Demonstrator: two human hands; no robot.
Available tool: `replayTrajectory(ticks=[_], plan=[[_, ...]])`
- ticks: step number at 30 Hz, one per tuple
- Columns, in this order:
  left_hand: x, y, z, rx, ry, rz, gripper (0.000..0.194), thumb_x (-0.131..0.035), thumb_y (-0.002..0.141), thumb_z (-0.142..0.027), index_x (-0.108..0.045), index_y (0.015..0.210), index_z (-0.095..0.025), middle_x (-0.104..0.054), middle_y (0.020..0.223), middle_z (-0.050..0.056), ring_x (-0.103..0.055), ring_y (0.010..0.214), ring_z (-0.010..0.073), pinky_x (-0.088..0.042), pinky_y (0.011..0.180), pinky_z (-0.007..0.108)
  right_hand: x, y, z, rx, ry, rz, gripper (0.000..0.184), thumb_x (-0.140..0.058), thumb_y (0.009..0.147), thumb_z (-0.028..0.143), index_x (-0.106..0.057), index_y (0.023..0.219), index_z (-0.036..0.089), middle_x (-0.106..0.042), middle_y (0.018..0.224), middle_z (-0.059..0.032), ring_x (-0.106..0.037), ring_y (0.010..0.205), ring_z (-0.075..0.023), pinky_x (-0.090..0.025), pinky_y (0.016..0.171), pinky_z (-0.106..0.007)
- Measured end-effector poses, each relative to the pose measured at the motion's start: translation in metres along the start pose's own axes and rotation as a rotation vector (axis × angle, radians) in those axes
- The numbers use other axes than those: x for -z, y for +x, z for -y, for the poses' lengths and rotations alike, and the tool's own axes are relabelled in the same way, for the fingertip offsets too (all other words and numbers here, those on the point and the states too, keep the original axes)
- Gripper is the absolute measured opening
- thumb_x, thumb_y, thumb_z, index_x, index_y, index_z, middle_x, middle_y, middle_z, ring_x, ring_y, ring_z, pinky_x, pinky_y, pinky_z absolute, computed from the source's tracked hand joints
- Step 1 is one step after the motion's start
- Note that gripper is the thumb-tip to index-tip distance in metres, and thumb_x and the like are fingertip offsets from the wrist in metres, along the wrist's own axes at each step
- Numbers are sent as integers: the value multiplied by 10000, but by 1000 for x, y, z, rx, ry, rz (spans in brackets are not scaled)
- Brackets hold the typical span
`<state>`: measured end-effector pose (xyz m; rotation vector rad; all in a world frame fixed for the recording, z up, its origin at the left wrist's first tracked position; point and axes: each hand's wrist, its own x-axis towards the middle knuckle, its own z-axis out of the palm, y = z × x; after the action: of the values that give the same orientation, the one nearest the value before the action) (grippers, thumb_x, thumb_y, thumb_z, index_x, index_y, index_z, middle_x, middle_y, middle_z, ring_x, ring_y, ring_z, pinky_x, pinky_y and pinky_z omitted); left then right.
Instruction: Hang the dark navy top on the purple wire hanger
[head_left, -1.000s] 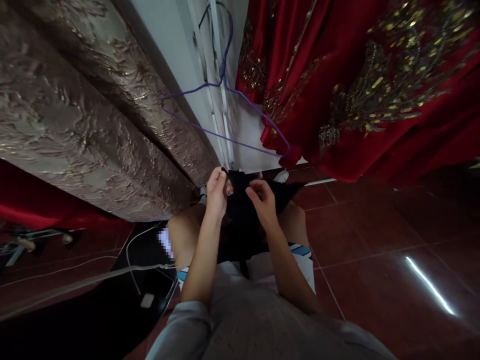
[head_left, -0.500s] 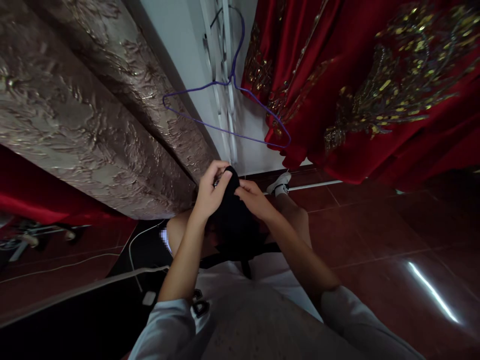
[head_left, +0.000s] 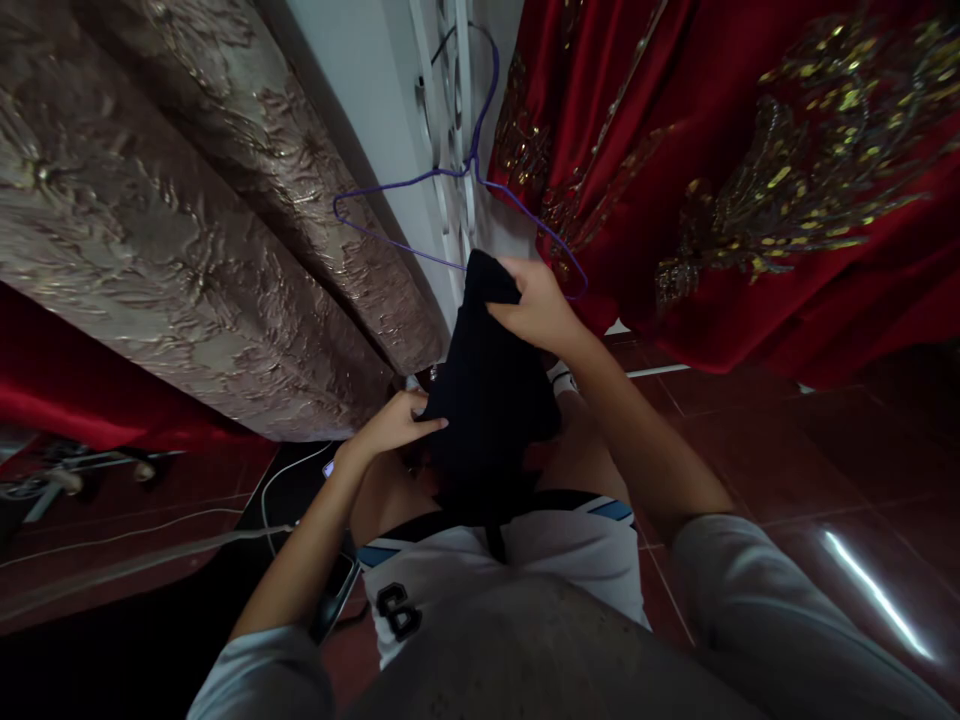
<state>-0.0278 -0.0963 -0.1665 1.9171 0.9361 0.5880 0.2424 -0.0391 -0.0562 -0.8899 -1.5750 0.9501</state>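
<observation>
A black garment hangs over my lap between both hands. My right hand is closed on its top edge and holds it raised. Lower down, my left hand pinches the garment's left edge. Just behind the raised cloth, a purple wire hanger hangs against the white wall. I am seated in white shorts with a black number on them.
Beige embossed fabric fills the left. Red fabric with gold embroidery hangs on the right. Dark red floor tiles stretch to the right. White cables and a phone lie at lower left beside a black surface.
My right hand has lifted the top of the black garment toward the hanger. My left hand has dropped lower along the garment's left edge. The hands were close together before.
</observation>
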Motion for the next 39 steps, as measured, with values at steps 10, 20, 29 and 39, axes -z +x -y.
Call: replayTrajectory(ticks=[10, 20, 29, 39], plan=[[-23, -1, -21, 34, -229, -148, 270, -717, 891, -352, -666, 1100, -189, -690, 893, 34, -662, 831, 193, -537, 787, 323, -21, 27, -79, -57, -33, -275, 252, -547, 943, 361, -683, 884, 157, -677, 825, -43, -623, 780, -165, -528, 778, -306], [-49, 64, -36, -227, -253, -255, 699, -706, 925, -376, -391, 1536, -253, -584, 1430, 124, -564, 1333, 280, -427, 1155, 441, -8, 3, -56, -47, -1, -152, 223, -581, 885, 325, -727, 935, 164, -683, 831, -35, -612, 737, -148, -506, 699, -283], [-10, 25, -16, 122, 431, 118, 420, -626, 917, -608, -730, 934, -201, -736, 883, 82, -677, 880, 292, -481, 866, 390, 71, -16, -40, 109, -393, -325, 205, -657, 747, 183, -504, 611, 192, -411, 606, 31, -408, 608, -116, -398, 623, -292], [81, 11, -111, -203, 801, -561, 213, -523, 875, -281, -434, 697, -204, -576, 887, 68, -595, 923, 244, -481, 823, 386, 58, -13, -35, 75, -326, -363, 92, -685, 747, 215, -616, 698, 179, -556, 659, 9, -531, 650, -146, -469, 625, -300]])
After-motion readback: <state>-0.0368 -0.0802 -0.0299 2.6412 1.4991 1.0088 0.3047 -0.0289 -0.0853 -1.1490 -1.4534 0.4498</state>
